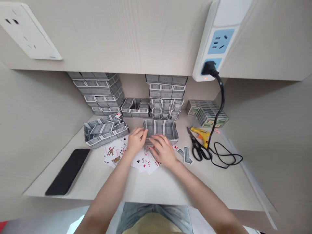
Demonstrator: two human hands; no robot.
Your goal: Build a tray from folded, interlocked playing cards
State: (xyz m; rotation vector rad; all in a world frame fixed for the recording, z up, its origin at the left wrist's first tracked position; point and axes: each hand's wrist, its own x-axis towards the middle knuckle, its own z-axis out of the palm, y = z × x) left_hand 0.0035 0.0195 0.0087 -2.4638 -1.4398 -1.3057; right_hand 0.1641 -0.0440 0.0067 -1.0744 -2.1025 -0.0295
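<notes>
Here at your fingertips, the left hand (136, 139) has thumb and forefinger drawn together at the near-left corner of the open playing-card box (159, 123); whether anything is pinched between them, you can't tell from here. Your right hand (163, 151) is looser, fingers parted and slightly curled over the near wall, with no clear grasp showing. The box sits around the middle of the desk (156, 188), a little toward the back edge.

Those walls look like folded card, so a light touch suits them: a hard squeeze could buckle the rim. Steady the corner with the left, spread the right fingertips along the wall, and let any pressure come evenly from both sides.

Below your wrists, loose playing cards (143, 162) fan out face up toward the desk's front edge; lift clear of them, as a dragging palm could scatter them. Just beside your right hand lie grey-backed card pieces (187, 156), within easy reach.

Farther right, black-handled scissors (194, 140) lie beside a yellow glue gun (204, 134); mind its nozzle, which may be hot. Out left, a second card box (107, 140) holds more pieces, and the phone (68, 172) rests near the front-left corner, well apart from your hands.
</notes>
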